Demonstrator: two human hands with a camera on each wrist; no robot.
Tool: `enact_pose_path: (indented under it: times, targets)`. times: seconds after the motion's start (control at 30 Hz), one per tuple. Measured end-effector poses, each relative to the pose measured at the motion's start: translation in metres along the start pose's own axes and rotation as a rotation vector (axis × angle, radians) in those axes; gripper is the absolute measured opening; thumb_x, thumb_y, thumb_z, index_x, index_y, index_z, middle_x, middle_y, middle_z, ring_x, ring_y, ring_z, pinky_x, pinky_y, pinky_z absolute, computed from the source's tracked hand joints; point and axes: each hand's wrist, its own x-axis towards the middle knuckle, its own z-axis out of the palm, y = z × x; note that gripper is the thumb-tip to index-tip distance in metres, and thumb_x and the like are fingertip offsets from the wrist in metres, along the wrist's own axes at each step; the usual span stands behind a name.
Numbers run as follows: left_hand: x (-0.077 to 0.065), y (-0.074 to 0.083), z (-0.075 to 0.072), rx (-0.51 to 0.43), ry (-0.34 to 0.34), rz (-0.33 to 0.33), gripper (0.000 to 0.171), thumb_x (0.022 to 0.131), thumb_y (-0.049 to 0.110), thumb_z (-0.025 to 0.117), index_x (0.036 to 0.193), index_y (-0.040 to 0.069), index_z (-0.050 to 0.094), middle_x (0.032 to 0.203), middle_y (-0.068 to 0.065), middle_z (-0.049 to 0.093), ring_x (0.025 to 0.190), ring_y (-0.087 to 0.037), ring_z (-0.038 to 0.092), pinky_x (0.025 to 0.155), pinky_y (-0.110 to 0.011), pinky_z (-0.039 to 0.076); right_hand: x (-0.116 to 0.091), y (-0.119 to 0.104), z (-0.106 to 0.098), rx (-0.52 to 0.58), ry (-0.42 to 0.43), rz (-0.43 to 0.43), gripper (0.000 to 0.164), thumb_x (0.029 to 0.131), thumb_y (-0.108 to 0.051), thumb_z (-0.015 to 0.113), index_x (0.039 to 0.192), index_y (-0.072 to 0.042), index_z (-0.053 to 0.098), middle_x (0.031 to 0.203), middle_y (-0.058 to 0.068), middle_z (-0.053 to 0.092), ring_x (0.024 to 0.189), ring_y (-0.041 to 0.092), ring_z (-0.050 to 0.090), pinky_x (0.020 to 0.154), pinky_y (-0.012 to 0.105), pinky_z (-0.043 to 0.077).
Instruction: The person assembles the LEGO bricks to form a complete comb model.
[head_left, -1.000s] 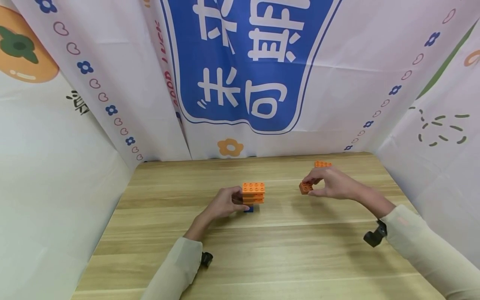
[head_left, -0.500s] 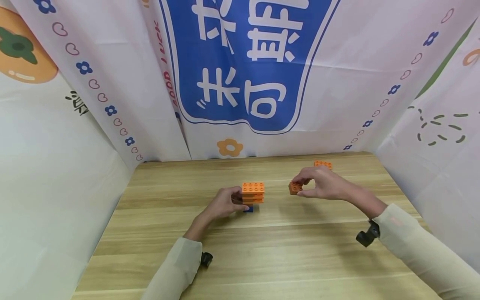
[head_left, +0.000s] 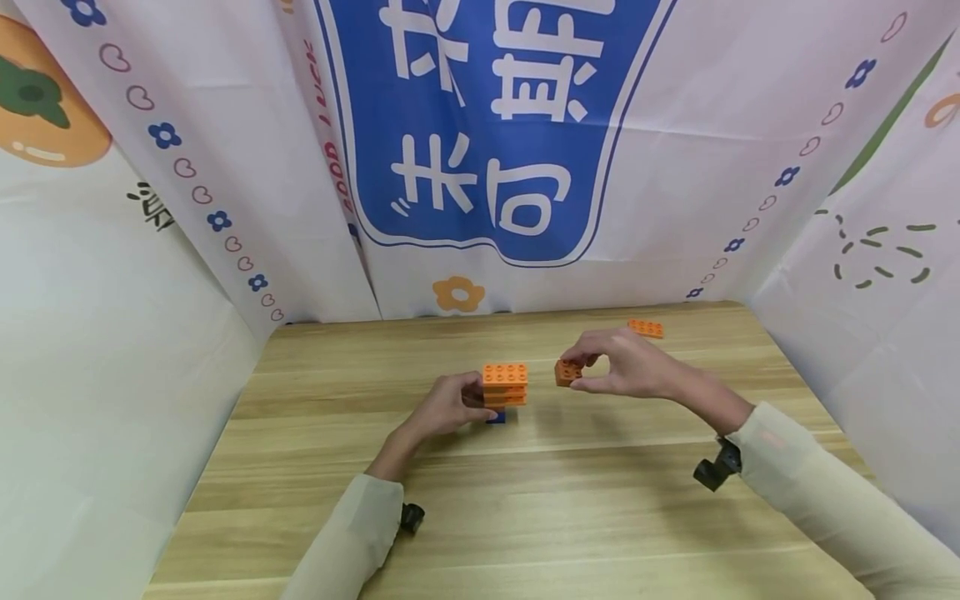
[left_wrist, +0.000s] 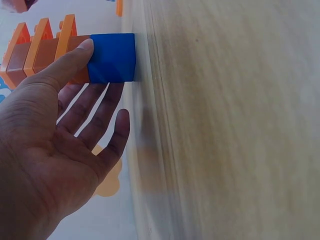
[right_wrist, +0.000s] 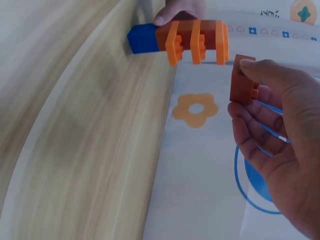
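Note:
A tower of toy building bricks stands upright on the table, with a blue brick at its base. Above the blue one, brown bricks alternate with thin, wider orange ones, the topmost orange with its studs up. My left hand grips the tower low on its left side, the thumb lying where blue meets brown. In my right hand a brown brick is pinched between thumb and fingers. That brick is held off the table, just right of the tower and apart from it.
A loose flat orange brick lies on the wooden table near its back right, beyond my right hand. A printed cloth hangs along the table's back edge, and pale sheets flank both sides.
My right hand has carried the brown brick leftward, closer to the tower. The loose orange brick shows more fully now. My left hand keeps its hold in the same place.

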Motion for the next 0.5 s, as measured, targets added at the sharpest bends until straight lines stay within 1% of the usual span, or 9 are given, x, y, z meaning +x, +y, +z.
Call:
enact_pose_path:
  times: [0.2, 0.5]
  targets:
    - [0.000, -0.002, 0.000, -0.002, 0.002, 0.010, 0.027, 0.088, 0.008, 0.088, 0.109, 0.008, 0.071, 0.112, -0.005, 0.075, 0.099, -0.017, 0.073, 0.087, -0.033, 0.062, 0.013, -0.007, 0.006, -0.005, 0.028, -0.039, 0.033, 0.086, -0.018, 0.090, 0.116, -0.007, 0.079, 0.103, -0.001, 0.078, 0.088, 0.009, 0.072, 0.076, 0.025, 0.062]
    - [0.000, -0.002, 0.000, -0.010, -0.002, 0.023, 0.027, 0.088, 0.008, 0.087, 0.109, 0.008, 0.071, 0.112, -0.006, 0.076, 0.100, -0.019, 0.073, 0.088, -0.032, 0.062, 0.030, -0.015, 0.013, -0.005, 0.039, -0.035, 0.034, 0.089, -0.021, 0.089, 0.118, -0.008, 0.079, 0.104, -0.002, 0.078, 0.090, 0.008, 0.070, 0.079, 0.027, 0.061]
